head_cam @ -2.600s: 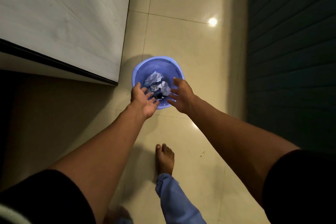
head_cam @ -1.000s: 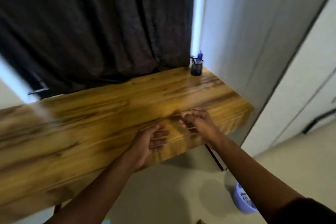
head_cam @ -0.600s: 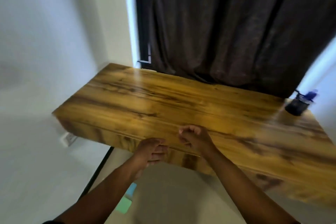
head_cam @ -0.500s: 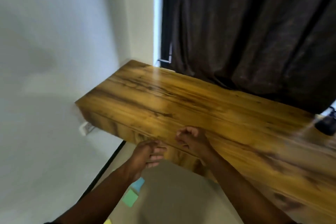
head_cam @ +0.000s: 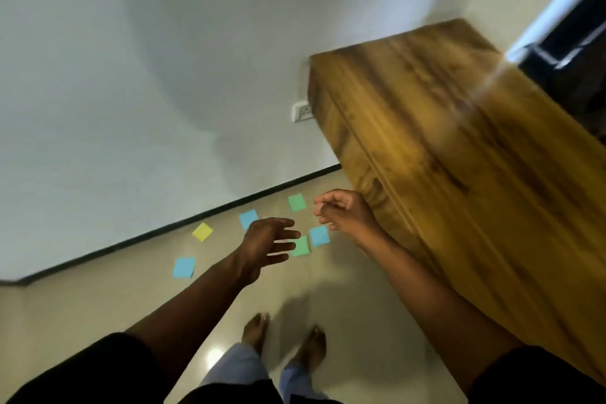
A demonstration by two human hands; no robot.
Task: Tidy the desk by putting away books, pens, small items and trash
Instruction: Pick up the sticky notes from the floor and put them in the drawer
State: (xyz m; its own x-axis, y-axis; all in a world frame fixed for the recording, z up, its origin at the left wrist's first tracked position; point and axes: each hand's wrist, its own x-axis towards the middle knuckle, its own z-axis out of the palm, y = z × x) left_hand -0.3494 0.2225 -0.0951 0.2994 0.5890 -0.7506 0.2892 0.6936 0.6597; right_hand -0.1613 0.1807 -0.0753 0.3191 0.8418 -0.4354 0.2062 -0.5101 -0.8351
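Observation:
Several sticky notes lie scattered on the beige floor by the wall: a yellow one [head_cam: 202,231], a blue one [head_cam: 184,267], another blue one [head_cam: 248,218], a green one [head_cam: 297,202], a blue one [head_cam: 319,235] and a green one [head_cam: 301,246] partly behind my fingers. My left hand [head_cam: 267,244] reaches out above them with fingers straight and holds nothing. My right hand [head_cam: 344,211] hangs beside the desk's corner with fingers loosely curled and empty. The wooden desk [head_cam: 459,141] stands at the right with a bare top.
A white wall with a black skirting line [head_cam: 164,226] runs behind the notes. A wall socket [head_cam: 302,112] sits beside the desk's end. A dark curtain [head_cam: 577,52] hangs at the far right. My bare feet [head_cam: 285,338] stand on the floor below.
My view has swung left and down from the desk top to the floor, bringing the scattered notes into sight. Both hands have left the desk's front edge and now hang over the floor.

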